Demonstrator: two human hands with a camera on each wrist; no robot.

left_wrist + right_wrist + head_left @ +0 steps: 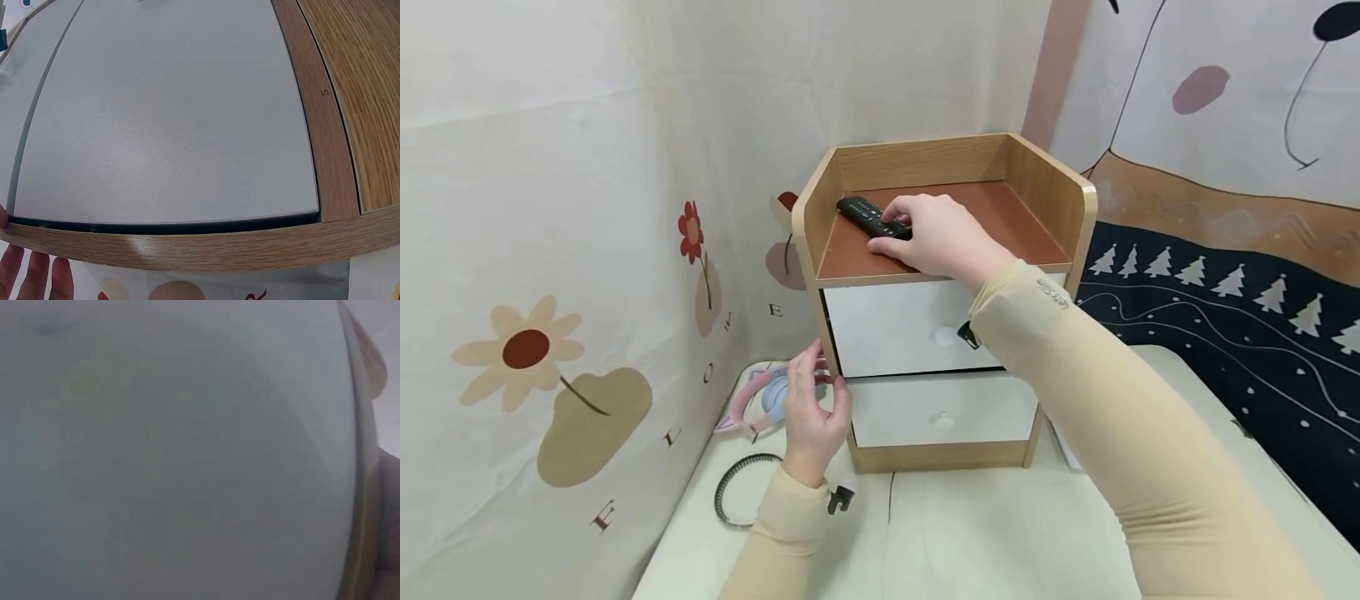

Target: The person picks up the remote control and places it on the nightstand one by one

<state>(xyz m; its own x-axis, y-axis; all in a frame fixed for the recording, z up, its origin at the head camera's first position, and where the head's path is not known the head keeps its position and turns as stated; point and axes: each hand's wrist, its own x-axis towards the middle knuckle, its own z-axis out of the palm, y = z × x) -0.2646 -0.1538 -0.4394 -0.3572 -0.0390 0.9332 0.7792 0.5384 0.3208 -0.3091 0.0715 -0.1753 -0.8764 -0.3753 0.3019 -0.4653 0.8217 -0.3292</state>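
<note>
A black remote control (867,216) lies slanted on the brown top shelf of a small wooden cabinet (925,162). My right hand (936,233) holds its near end between thumb and fingers. The right wrist view shows mostly a blurred white drawer front (187,456), with part of the hand (389,531) at the right edge. Beside the cabinet's left side is my left hand (811,412), its fingers fairly straight and its thumb at the front edge. In the left wrist view, those fingers (36,275) show past the wooden side edge (187,247).
Two white drawers (898,329) are closed below the shelf. Left of the cabinet, on the pale tabletop (955,533), lie pink and blue headphones (763,400) and a dark coiled ring (724,492). Patterned cloth (587,208) hangs behind. A white flat object (1066,450) shows at right.
</note>
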